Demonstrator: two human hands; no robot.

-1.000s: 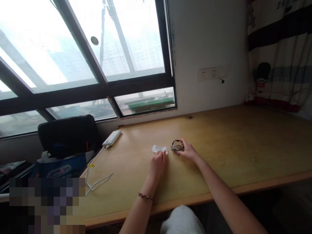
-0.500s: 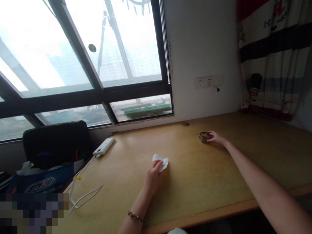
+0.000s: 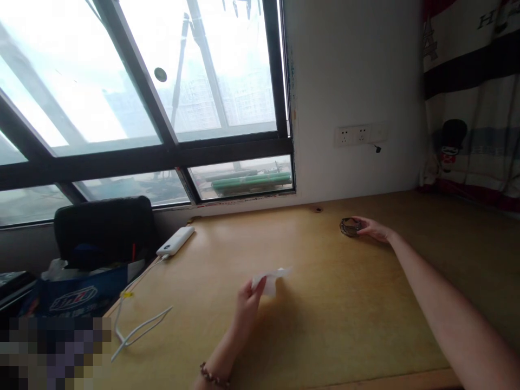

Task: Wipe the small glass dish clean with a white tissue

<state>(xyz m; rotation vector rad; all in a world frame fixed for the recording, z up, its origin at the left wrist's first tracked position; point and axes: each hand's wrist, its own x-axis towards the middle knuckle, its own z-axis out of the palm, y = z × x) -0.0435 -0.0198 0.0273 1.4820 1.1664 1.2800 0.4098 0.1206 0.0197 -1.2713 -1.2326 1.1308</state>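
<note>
My left hand (image 3: pixel 248 300) is closed on a white tissue (image 3: pixel 270 281), pinching its left end. The tissue's free end hangs out to the right, slightly blurred, just above the wooden table. Farther back and to the right, my right hand (image 3: pixel 371 229) grips a small dark glass ashtray (image 3: pixel 349 227) by its right side. This ashtray rests on the table, or very close to it; its lower edge is hard to make out.
A white power bank (image 3: pixel 176 241) with a white cable (image 3: pixel 146 325) lies along the left edge of the wooden table (image 3: pixel 325 303). Beyond that edge stand a black chair (image 3: pixel 105 225) and a blue bag (image 3: pixel 77 298). Window, wall sockets (image 3: pixel 353 135) and a patterned curtain (image 3: pixel 479 108) are behind.
The tissue has swung up off the table surface and stretches rightward as my left hand turned and rose. My right hand stays on the ashtray. The whole view has shifted slightly.
</note>
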